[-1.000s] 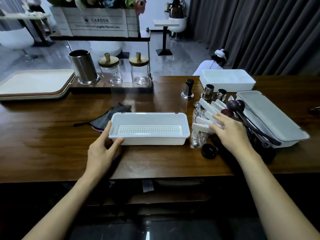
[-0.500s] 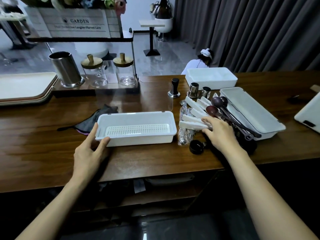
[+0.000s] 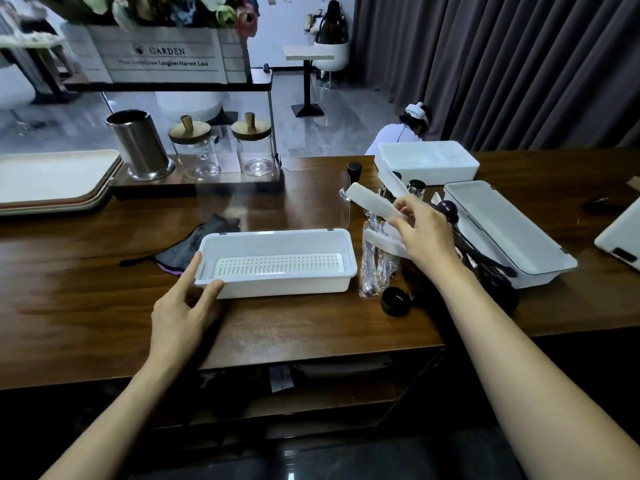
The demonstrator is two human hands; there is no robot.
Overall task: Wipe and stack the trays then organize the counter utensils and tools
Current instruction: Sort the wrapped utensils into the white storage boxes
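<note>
A white utensil box (image 3: 277, 284) with a slotted insert and a raised clear lid sits at the counter's middle. My left hand (image 3: 183, 306) holds its front left corner, thumb on the wall and index finger along the side. My right hand (image 3: 424, 230) grips white plastic utensils (image 3: 372, 202), lifted off the pile to the right of the box. Wrapped clear cutlery (image 3: 375, 268) and dark scoops (image 3: 448, 209) lie in that pile. Stacked trays (image 3: 52, 181) rest at the far left.
A dark cloth (image 3: 194, 244) lies behind the box's left end. A small black cup (image 3: 394, 301) stands near the front edge. Two more white boxes (image 3: 429, 164) (image 3: 505, 230) sit right. A steel canister (image 3: 138, 143), two jars and a tamper (image 3: 353, 178) stand at the back.
My right hand has closed on white utensils and lifted them up and back from the pile. My left hand stays at the box's corner. The camera has shifted.
</note>
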